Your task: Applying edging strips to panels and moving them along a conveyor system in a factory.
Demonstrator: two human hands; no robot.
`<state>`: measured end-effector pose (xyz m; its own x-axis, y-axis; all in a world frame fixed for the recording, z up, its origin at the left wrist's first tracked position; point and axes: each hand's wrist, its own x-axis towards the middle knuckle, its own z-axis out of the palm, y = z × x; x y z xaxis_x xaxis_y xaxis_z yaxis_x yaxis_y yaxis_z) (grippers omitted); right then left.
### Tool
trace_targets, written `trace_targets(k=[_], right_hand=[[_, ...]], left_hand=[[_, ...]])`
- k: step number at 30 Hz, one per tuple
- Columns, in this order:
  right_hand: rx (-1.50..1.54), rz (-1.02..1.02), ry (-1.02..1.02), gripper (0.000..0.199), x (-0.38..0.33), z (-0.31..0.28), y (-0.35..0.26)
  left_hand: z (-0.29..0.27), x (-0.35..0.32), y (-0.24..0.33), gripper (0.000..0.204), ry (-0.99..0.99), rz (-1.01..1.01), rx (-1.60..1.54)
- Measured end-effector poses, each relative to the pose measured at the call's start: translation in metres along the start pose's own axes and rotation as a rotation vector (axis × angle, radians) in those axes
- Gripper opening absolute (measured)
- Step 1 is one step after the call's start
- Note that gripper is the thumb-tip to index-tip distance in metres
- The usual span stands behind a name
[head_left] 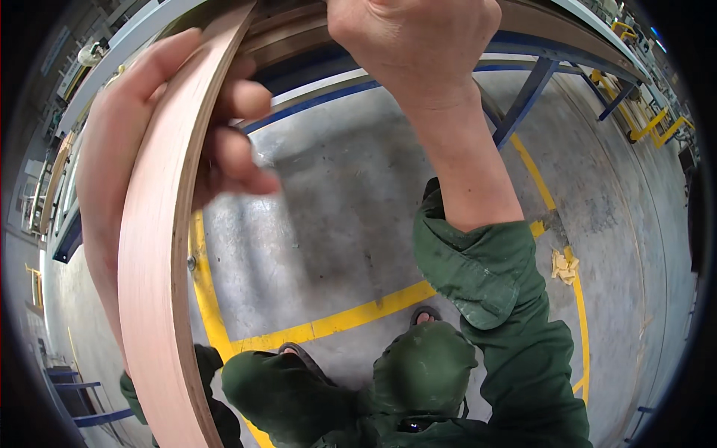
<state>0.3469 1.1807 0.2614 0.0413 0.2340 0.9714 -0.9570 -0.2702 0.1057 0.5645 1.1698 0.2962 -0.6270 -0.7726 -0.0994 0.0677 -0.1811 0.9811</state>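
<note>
A thin pale wooden panel [160, 246] stands on edge close to the camera and runs from the top centre down to the lower left. My left hand [127, 142] grips it, palm on the left face and fingers curled over its right side. My right hand [414, 45] is raised at the top centre, its fingers closed over the upper end of the panel, next to other stacked brown boards [299, 33]. My right forearm wears a rolled green sleeve [478, 261].
Below lies a grey concrete floor [351, 194] with yellow painted lines [351, 317]. A blue metal frame [526, 93] carries the boards at the top. Wood chips [564, 266] lie at the right. My green-trousered knees [418, 373] and sandalled toes show at the bottom.
</note>
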Motion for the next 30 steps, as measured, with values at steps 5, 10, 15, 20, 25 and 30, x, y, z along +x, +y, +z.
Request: trace_targets(k=[5, 10, 15, 20, 25, 30], right_hand=[[-0.255, -0.092, -0.161, 0.042, 0.009, -0.016, -0.009], [-0.128, -0.062, -0.192, 0.025, 0.014, -0.004, -0.019], [-0.217, -0.084, -0.165, 0.042, 0.002, 0.003, 0.006], [-0.152, 0.018, -0.185, 0.036, -0.001, 0.007, -0.011], [-0.197, 0.103, -0.264, 0.035, -0.005, -0.004, -0.009], [-0.225, 0.203, -0.383, 0.032, -0.009, 0.002, -0.021]], left_hand=[[0.004, -0.115, -0.045, 0.086, 0.173, 0.297, -0.106], [0.027, -0.158, -0.063, 0.043, 0.663, 1.227, 0.838], [0.047, -0.092, -0.063, 0.019, 0.856, 1.566, 1.004], [0.051, -0.051, -0.046, 0.027, 0.927, 1.899, 0.478], [0.086, -0.048, -0.032, 0.024, 0.806, 1.755, -0.115], [0.071, -0.044, -0.04, 0.026, 0.371, 1.639, -0.139]])
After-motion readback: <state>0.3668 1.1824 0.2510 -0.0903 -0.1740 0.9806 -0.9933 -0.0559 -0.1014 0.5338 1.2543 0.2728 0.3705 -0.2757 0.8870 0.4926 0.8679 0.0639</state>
